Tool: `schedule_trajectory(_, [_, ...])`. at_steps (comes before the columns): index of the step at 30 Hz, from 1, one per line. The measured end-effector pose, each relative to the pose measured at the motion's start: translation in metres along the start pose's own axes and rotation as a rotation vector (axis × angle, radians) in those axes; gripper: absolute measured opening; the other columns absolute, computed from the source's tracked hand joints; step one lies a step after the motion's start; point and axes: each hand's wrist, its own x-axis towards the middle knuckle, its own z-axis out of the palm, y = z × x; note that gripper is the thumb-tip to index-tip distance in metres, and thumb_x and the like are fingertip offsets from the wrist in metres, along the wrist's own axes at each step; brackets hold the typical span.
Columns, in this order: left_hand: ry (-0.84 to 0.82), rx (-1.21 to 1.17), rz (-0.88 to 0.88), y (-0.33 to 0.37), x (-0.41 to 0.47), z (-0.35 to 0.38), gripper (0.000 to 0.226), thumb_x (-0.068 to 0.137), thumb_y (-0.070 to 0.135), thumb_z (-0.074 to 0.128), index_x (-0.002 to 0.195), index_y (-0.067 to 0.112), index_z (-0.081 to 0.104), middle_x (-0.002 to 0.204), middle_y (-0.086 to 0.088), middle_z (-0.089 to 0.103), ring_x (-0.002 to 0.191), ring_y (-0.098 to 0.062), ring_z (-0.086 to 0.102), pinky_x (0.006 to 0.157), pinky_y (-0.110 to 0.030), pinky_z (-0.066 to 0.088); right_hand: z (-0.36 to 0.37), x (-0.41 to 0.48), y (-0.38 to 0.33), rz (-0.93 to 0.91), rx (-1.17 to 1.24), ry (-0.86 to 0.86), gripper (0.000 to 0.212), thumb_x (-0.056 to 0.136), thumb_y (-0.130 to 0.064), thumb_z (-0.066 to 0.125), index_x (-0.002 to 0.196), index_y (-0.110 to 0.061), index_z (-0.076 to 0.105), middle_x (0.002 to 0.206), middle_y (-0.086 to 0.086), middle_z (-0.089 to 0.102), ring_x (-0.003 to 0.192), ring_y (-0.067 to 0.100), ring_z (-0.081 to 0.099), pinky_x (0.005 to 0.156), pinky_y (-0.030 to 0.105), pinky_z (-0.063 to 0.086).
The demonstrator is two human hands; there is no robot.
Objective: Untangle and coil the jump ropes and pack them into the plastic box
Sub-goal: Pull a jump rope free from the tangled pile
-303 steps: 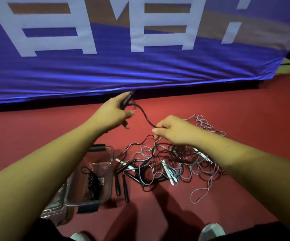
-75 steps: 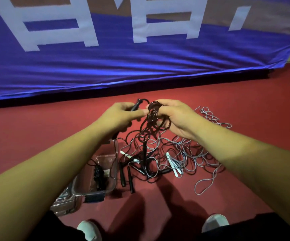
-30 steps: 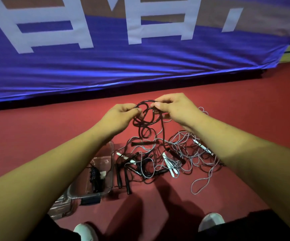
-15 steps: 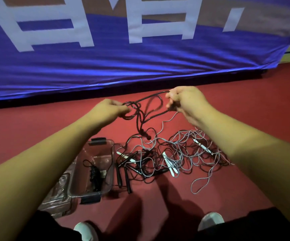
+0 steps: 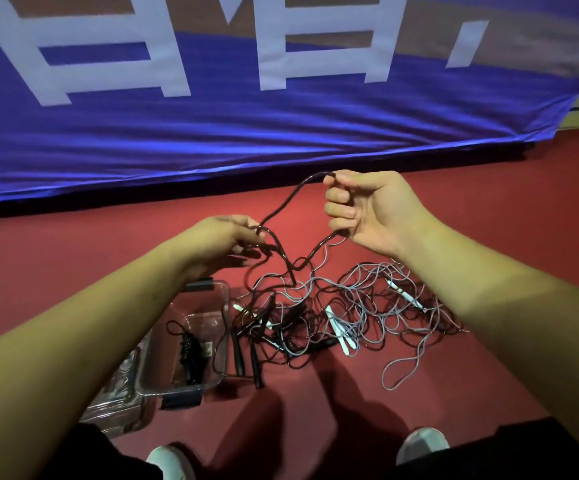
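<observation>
Floor (image 5: 489, 216) red, ropes (image 5: 350, 317) heaped; blue banner (image 5: 212, 133) behind.

Worn at head height, looking forward and steeply down, close over both forearms, toward red floor (image 5: 489, 216) and blue banner (image 5: 212, 140).

Two hands, left (image 5: 218, 242) and right (image 5: 367, 209); one clear plastic box (image 5: 212, 299); one lid (image 5: 118, 407); two white shoes (image 5: 419, 445); tangled jump ropes (image 5: 350, 317), number uncountable.

- Blue banner (image 5: 212, 133): large white characters, cropped at top edge, not readable.
- Plastic box (image 5: 191, 341), below banner: small label inside, illegible.
</observation>
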Motion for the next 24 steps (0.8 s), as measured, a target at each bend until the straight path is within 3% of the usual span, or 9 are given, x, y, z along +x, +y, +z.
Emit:
schedule_trajectory(2, [0.027,-0.153,-0.013,0.002,0.000,0.003,0.019,0.089,-0.002,0.052,0.078,0.012,0.058,0.069,-0.003,0.066,0.067,-0.015,0.067,0.064,-0.025,0.050,0.003,0.001,0.001,0.040,-0.102,0.016,0.015,0.088,-0.011,0.043,0.083,-0.008,0.056,0.062,0.000,0.040,0.047,0.011,0.032,0.044,0.022,0.028])
schedule_trajectory(4, [0.049,-0.204,0.019,0.005,0.001,0.006,0.022,0.090,0.002,0.050,0.072,0.013,0.053,0.060,0.001,0.057,0.058,-0.013,0.063,0.062,-0.026,0.044,0.006,0.001,0.004,0.080,-0.242,0.051,0.016,0.088,-0.013,0.042,0.080,-0.009,0.055,0.059,-0.001,0.041,0.046,0.012,0.032,0.047,0.024,0.027])
schedule_trajectory(7, [0.095,-0.100,0.104,0.005,0.005,0.004,0.022,0.090,0.005,0.054,0.070,0.014,0.052,0.058,0.000,0.043,0.054,-0.017,0.053,0.058,-0.028,0.033,0.002,0.001,0.004,0.097,-0.378,0.057,0.021,0.091,-0.017,0.041,0.082,-0.008,0.057,0.050,-0.001,0.032,0.043,0.013,0.027,0.047,0.025,0.026])
schedule_trajectory(11, [0.189,0.145,0.111,-0.001,0.009,0.001,0.006,0.095,0.014,0.060,0.092,0.017,0.063,0.055,0.003,0.044,0.041,-0.010,0.049,0.055,-0.026,0.033,-0.008,-0.004,0.003,0.087,-0.651,-0.076,0.021,0.099,-0.017,0.047,0.099,-0.005,0.064,0.046,-0.002,0.026,0.038,0.010,0.024,0.042,0.022,0.025])
schedule_trajectory(13, [0.190,0.294,0.047,-0.002,0.009,0.001,0.008,0.095,0.014,0.060,0.099,0.015,0.067,0.062,-0.001,0.049,0.045,-0.012,0.055,0.050,-0.021,0.035,-0.007,-0.004,0.007,0.079,-0.585,-0.082,0.021,0.098,-0.013,0.046,0.099,-0.002,0.064,0.053,0.001,0.037,0.045,0.012,0.034,0.047,0.024,0.032])
schedule_trajectory(16, [0.108,0.559,0.058,-0.003,0.007,0.006,0.011,0.095,0.009,0.060,0.091,0.009,0.071,0.064,-0.004,0.056,0.045,-0.010,0.059,0.045,-0.013,0.042,-0.002,0.001,0.011,0.011,-0.427,-0.003,0.022,0.098,-0.012,0.046,0.094,-0.001,0.065,0.064,0.001,0.049,0.050,0.011,0.042,0.048,0.023,0.033])
schedule_trajectory(19, [-0.022,0.544,0.111,-0.004,0.005,0.011,0.012,0.094,0.013,0.064,0.086,0.009,0.072,0.070,-0.004,0.064,0.047,-0.008,0.059,0.056,-0.018,0.047,0.003,0.003,0.004,0.002,-0.191,0.077,0.023,0.098,-0.020,0.048,0.085,-0.005,0.059,0.057,-0.004,0.042,0.038,0.005,0.031,0.037,0.017,0.026])
schedule_trajectory(21, [-0.079,0.637,0.085,-0.004,0.006,0.009,0.012,0.094,0.015,0.063,0.091,0.009,0.072,0.066,-0.008,0.060,0.043,-0.008,0.055,0.051,-0.019,0.043,0.003,0.003,-0.003,0.003,-0.016,0.095,0.026,0.097,-0.025,0.050,0.074,-0.011,0.052,0.051,-0.006,0.036,0.036,0.004,0.028,0.035,0.015,0.024])
schedule_trajectory(24, [-0.110,1.003,0.006,-0.008,0.004,-0.002,0.011,0.090,0.015,0.063,0.090,0.011,0.073,0.059,-0.002,0.061,0.041,-0.006,0.053,0.047,-0.017,0.041,0.000,0.005,-0.005,-0.074,0.117,0.164,0.027,0.090,-0.030,0.058,0.067,-0.017,0.049,0.051,-0.006,0.038,0.051,0.010,0.049,0.057,0.023,0.045])
